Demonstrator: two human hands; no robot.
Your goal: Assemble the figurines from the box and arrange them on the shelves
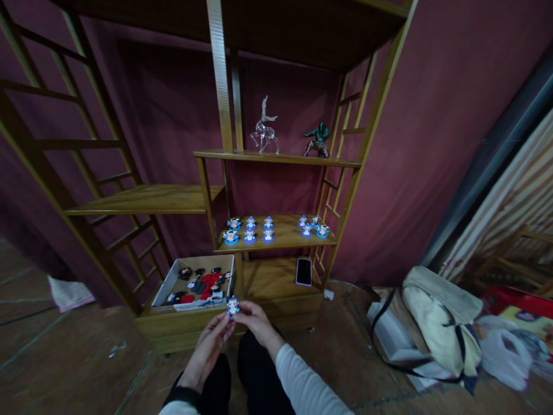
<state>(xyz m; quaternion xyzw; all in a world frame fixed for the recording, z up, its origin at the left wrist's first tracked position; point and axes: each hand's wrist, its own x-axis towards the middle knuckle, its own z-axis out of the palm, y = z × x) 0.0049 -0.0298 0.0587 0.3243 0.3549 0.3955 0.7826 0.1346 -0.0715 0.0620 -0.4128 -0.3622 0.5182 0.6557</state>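
Observation:
Between the fingertips of both hands, in front of the shelf unit, is a small purple-and-white figurine (233, 306), held upright. My left hand (215, 337) pinches it low on its left side. From the right, my right hand (254, 319) grips it with thumb and fingers. Several similar figurines (268, 234) on round purple or blue bases stand in two groups on the middle shelf (285, 233). Just beyond my hands, an open box (169, 283) holds several black and red figures (210, 282).
A clear deer-like figure (264, 135) and a green crouching figure (318, 140) stand on the upper shelf (294, 158). A phone (303, 271) leans at the lower right. On the floor to the right lie a canvas bag (444, 323) and a plastic bag (505, 357).

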